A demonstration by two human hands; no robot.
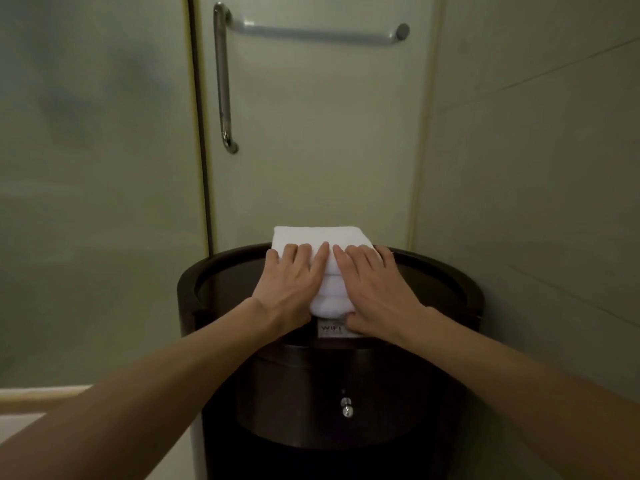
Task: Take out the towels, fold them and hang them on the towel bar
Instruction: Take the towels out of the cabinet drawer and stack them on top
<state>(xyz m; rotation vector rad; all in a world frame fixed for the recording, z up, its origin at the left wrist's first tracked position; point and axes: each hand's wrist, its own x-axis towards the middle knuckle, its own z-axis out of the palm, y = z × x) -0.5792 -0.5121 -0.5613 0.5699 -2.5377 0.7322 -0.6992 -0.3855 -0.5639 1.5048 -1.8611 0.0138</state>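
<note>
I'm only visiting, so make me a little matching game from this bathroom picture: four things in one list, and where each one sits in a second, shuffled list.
Things:
1. towel
2. towel bar
3. WIFI card
4. knob

Places:
A. high on the door, with nothing hanging on it
B. on the front of the dark stand, below its top
C. on the stand's top, under the left hand and right hand
D. at the stand's front edge, just below the towel's near end

Pairs: 1-C, 2-A, 3-D, 4-B
</note>
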